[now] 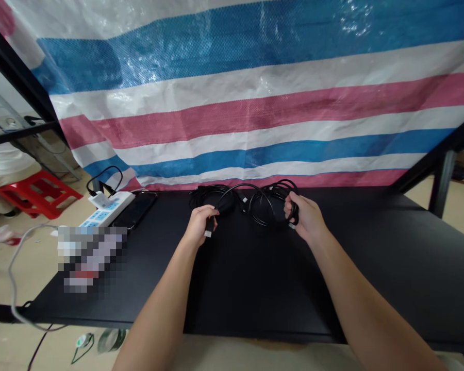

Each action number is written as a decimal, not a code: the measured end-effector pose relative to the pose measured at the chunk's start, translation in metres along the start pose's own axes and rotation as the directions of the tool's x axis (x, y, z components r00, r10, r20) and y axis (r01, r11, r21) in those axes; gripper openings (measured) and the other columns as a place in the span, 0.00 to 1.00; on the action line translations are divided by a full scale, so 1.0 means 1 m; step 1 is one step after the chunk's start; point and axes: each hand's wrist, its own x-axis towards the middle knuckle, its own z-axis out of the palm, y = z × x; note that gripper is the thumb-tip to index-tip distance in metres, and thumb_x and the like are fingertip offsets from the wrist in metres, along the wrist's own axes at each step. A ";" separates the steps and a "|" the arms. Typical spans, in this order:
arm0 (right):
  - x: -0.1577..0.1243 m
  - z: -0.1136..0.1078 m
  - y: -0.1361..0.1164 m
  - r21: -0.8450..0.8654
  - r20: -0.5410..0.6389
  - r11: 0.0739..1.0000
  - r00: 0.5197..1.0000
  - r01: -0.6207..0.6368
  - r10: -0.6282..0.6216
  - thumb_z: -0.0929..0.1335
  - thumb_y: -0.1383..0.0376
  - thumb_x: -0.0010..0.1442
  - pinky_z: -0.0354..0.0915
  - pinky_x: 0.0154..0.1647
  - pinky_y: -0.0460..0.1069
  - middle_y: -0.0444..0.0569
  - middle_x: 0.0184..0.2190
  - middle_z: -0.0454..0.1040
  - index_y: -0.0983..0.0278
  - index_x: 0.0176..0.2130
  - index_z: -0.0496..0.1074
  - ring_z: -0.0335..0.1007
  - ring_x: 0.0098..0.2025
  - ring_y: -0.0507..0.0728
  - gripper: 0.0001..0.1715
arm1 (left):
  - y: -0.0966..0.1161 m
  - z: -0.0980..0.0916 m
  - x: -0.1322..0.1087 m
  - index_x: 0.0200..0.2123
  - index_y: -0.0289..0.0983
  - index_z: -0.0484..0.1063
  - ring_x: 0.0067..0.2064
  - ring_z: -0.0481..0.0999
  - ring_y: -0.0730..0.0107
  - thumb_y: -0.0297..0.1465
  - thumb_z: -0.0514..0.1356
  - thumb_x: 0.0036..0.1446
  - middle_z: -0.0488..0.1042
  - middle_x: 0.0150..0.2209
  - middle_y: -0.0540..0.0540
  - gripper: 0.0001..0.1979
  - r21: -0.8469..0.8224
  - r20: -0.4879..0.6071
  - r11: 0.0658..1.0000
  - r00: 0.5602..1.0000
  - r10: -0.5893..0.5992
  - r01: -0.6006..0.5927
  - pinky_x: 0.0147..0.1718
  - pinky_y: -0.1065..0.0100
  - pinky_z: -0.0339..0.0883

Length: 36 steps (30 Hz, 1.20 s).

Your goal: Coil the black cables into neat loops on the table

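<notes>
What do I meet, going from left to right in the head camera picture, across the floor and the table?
Red plastic stool → white power strip → flat black device → left hand → right hand

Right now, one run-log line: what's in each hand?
left hand: grips black cable with metal-tipped plug | right hand: grips loops of thin black cable | surface: flat black tabletop

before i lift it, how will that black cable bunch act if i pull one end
The black cables look thin and floppy: their loops slump on the black table, so they will probably sag and snag. They seem light, as the right hand holds several loops. The plug may swing if dropped.
</notes>
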 end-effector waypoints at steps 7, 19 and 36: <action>-0.010 0.009 0.005 0.040 0.149 0.943 0.932 0.329 -0.332 0.75 0.45 0.35 0.55 0.18 0.45 0.40 0.19 0.65 0.59 0.21 0.55 0.55 0.19 0.47 0.31 | -0.013 0.021 -0.004 0.14 0.38 0.59 0.14 0.56 0.80 0.34 0.57 0.38 0.54 0.11 0.57 0.09 -0.096 -0.121 0.987 0.986 0.113 -0.125 0.15 0.75 0.49; -0.032 0.017 0.005 0.328 0.325 0.935 0.914 0.134 -0.245 0.68 0.67 0.38 0.41 0.14 0.45 0.33 0.08 0.50 0.59 0.20 0.65 0.39 0.11 0.45 0.06 | -0.023 0.026 -0.013 0.54 0.33 0.64 0.13 0.61 0.74 0.33 0.59 0.47 0.61 0.12 0.60 0.29 0.156 0.260 0.988 0.965 -0.027 -0.015 0.16 0.73 0.54; -0.029 0.024 0.024 -0.382 0.205 0.776 0.865 0.502 -0.458 0.69 0.51 0.48 0.60 0.23 0.48 0.41 0.14 0.65 0.60 0.18 0.64 0.62 0.19 0.52 0.19 | -0.014 0.013 -0.007 0.24 0.37 0.69 0.21 0.66 0.75 0.39 0.67 0.43 0.66 0.18 0.54 0.13 0.153 0.312 0.929 0.908 0.279 -0.338 0.25 0.70 0.61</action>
